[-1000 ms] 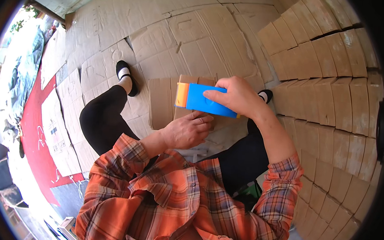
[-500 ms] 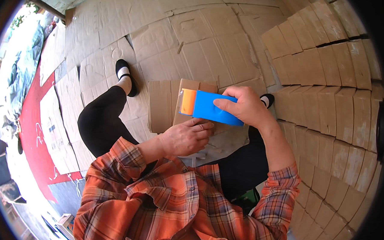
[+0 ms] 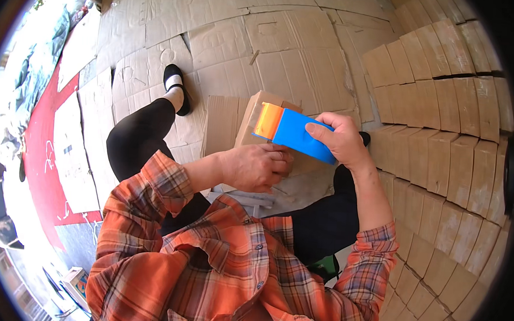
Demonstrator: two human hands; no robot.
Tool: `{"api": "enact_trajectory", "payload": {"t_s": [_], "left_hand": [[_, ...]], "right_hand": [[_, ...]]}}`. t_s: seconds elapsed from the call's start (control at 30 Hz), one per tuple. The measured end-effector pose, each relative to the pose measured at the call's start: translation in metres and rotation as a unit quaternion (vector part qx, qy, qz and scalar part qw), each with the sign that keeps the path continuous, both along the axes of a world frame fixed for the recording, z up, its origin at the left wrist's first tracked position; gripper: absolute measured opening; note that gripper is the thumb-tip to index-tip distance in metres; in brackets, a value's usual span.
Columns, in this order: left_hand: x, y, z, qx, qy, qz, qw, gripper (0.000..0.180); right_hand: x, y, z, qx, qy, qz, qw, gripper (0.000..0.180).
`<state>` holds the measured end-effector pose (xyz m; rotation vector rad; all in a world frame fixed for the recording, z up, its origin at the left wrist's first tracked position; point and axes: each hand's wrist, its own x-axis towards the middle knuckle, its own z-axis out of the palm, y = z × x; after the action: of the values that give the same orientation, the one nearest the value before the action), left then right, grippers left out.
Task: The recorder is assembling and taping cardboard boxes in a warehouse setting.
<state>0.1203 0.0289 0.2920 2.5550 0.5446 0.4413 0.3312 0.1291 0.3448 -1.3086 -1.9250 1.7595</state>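
My right hand [image 3: 345, 142] grips a blue tape dispenser [image 3: 303, 135] with an orange front end, thumb on its upper face and fingers round the far edge. The dispenser is tilted over a small brown cardboard box [image 3: 247, 121] between my legs and hides part of it. At the box's near side, my left hand [image 3: 255, 167] is closed with bent fingers against the cardboard; its fingertips are partly hidden. Flat cardboard pieces [image 3: 220, 116] stand directly left of the box.
Stacked brown boxes [image 3: 435, 157] form a wall along the right. Flattened cardboard [image 3: 216, 44] covers the floor ahead. My legs [image 3: 140, 132] frame the work. A grey slatted support [image 3: 246, 199] shows below the box. Red sheeting [image 3: 47, 168] lies at left.
The tape dispenser has tilted, its orange end higher and further right. My left hand has turned and curled its fingers more at the box's near edge. The whole view has shifted slightly.
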Motion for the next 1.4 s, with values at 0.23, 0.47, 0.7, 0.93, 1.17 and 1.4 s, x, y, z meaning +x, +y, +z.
{"api": "enact_trajectory", "payload": {"t_s": [0.23,0.47,0.7,0.93,1.17,1.4], "left_hand": [[-0.009,0.003,-0.008,-0.036,-0.037,0.017,0.999,0.034],[-0.009,0.004,-0.011,0.002,-0.06,0.022,0.998,0.023],[-0.014,0.002,-0.012,-0.019,-0.045,0.026,0.998,0.025],[-0.004,0.005,-0.01,-0.028,-0.047,0.024,0.998,0.023],[-0.011,0.01,-0.007,-0.001,-0.038,0.02,0.999,0.019],[-0.011,0.01,-0.007,0.003,-0.037,0.025,0.999,0.019]], "right_hand": [[-0.018,0.005,0.005,0.06,-0.046,0.009,0.997,0.044],[-0.015,0.011,0.003,0.071,-0.076,0.032,0.994,0.043],[-0.021,0.009,0.008,0.074,-0.077,0.043,0.993,0.042],[0.009,0.005,0.006,0.062,-0.056,0.02,0.996,0.038],[0.069,0.004,0.007,0.045,-0.041,-0.011,0.998,0.032],[0.117,-0.003,-0.013,0.046,-0.038,-0.051,0.997,0.031]]}}
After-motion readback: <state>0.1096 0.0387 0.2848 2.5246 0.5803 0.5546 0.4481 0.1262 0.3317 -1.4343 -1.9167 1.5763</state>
